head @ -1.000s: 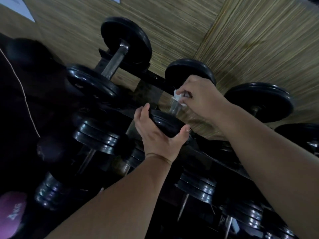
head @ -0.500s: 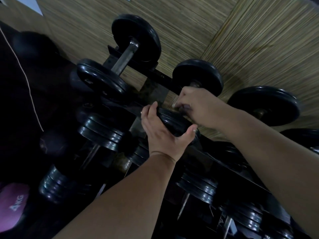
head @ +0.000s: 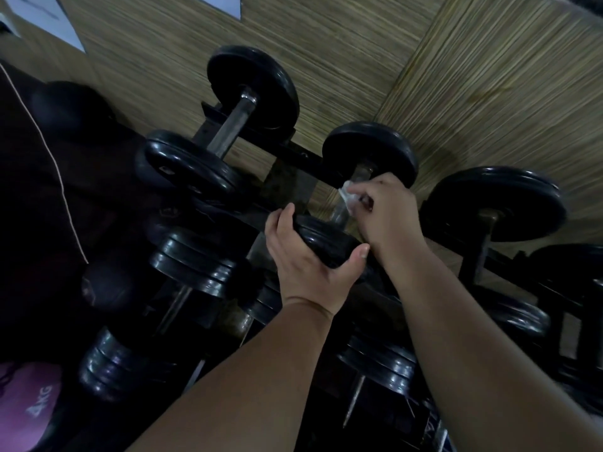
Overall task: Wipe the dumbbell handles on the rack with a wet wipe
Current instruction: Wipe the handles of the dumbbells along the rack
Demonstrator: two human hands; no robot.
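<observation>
A pink weight (head: 29, 402) reads "4KG". On the rack's (head: 293, 153) top row, the right hand (head: 388, 213) pinches a crumpled white wipe (head: 348, 198) round a dumbbell's steel handle (head: 339, 214). The left hand (head: 303, 262) grips its glossy round black plate (head: 323, 239).

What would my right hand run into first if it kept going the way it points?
The right hand, gripping the wet wipe, is pressed to the dumbbell handle. Going straight on, it would probably meet that dumbbell's far plate, though depth is hard to judge.
</observation>
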